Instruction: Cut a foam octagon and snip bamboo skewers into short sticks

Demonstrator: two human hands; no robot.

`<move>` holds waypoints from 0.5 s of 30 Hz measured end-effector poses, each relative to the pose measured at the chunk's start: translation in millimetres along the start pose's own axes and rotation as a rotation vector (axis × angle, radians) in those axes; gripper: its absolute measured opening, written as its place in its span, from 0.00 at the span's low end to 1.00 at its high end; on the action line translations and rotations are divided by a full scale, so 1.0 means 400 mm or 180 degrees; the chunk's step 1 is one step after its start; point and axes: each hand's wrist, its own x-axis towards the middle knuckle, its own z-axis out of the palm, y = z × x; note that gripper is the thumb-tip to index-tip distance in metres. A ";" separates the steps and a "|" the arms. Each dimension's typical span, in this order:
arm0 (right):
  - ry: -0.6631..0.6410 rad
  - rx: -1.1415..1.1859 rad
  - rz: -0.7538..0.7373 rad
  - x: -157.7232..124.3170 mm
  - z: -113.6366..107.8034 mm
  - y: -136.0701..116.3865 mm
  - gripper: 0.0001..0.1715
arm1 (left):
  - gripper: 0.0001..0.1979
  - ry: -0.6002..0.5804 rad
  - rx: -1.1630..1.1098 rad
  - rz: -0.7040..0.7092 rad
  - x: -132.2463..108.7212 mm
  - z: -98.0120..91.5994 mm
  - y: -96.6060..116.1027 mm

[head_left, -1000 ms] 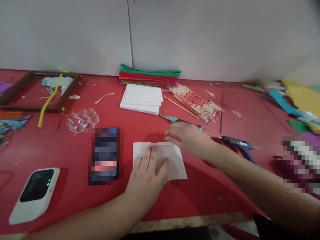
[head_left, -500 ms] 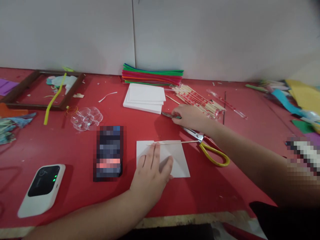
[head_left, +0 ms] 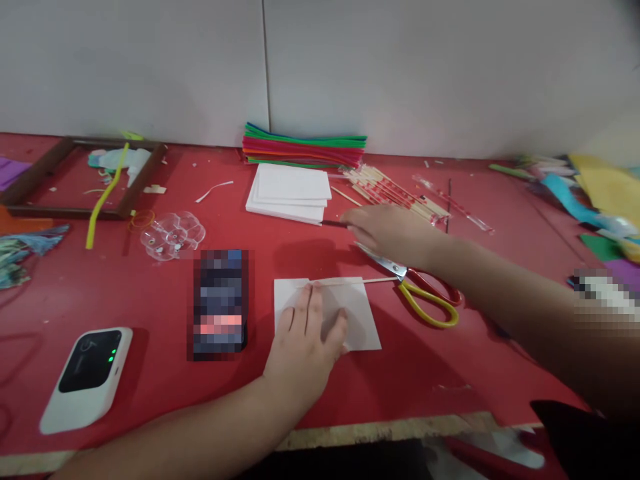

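My left hand [head_left: 303, 340] lies with fingers outstretched on a white sheet [head_left: 363, 327]. Its fingertips press a thin wooden stick [head_left: 377, 280] that runs along the sheet's upper edge and past its right side. My right hand [head_left: 393, 230] reaches across to the middle of the table, its fingers closed on a thin dark tool [head_left: 333, 223] whose tip points at a stack of white sheets [head_left: 293, 183]; its kind I cannot make out. Scissors [head_left: 400, 273] with red and yellow handles lie partly open just below that hand.
Wrapped wooden sticks [head_left: 390, 190] and coloured pipe cleaners [head_left: 305, 147] lie at the back. Left are a phone [head_left: 220, 303], a white device [head_left: 90, 377], a clear flower-shaped tray [head_left: 173, 237] and a brown frame [head_left: 115, 213]. Coloured craft pieces [head_left: 607, 193] lie at the right.
My right hand has shifted slightly, its fingers now bent further over the dark tool, which has turned a little. My left hand stays on the sheet and stick.
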 end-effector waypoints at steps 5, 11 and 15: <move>-0.0519 -0.0235 -0.0651 -0.031 0.006 -0.067 0.15 | 0.22 -0.0047 0.0040 0.0077 0.000 0.000 -0.003; -0.0362 0.0145 -0.0563 -0.033 0.048 -0.091 0.15 | 0.23 -0.0166 -0.0011 0.0099 0.001 -0.004 -0.004; -0.0376 0.1010 -0.0148 -0.043 0.065 -0.087 0.07 | 0.23 -0.0203 -0.0051 0.0072 0.005 -0.007 -0.005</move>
